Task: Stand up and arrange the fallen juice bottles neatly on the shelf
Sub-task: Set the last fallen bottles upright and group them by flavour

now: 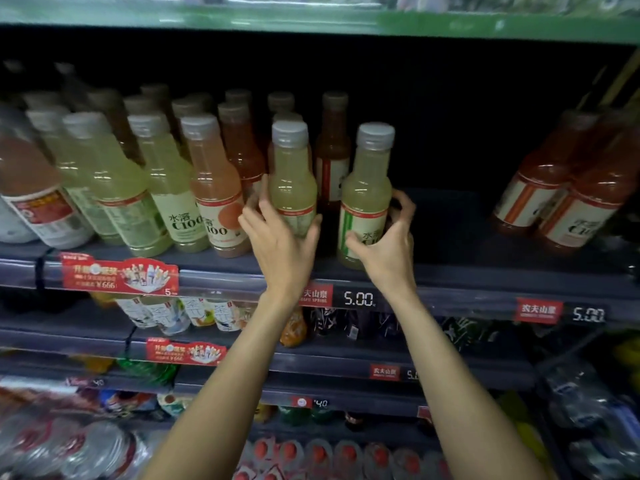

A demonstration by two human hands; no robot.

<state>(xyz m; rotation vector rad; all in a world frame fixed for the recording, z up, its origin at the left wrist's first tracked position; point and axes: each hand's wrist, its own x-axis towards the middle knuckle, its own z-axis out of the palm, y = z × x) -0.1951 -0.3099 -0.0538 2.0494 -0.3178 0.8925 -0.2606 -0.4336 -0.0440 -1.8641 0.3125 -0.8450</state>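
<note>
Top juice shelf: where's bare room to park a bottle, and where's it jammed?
Biggest free patch: dark shelf between the pale yellow bottle in the right hand and the two orange-red bottles far right. A narrow gap separates that bottle from the yellow one in the left hand. Left of that, the packed bottle rows leave no room.

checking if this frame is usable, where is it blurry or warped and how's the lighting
Head view: the two pale bottles in the left hand and right hand are fairly sharp; the left-edge bottles and the bottom-left packs smear out; wide-angle distortion leans the outer bottles inward; the back of the shelf is nearly black, and the price tag is readable.
</note>
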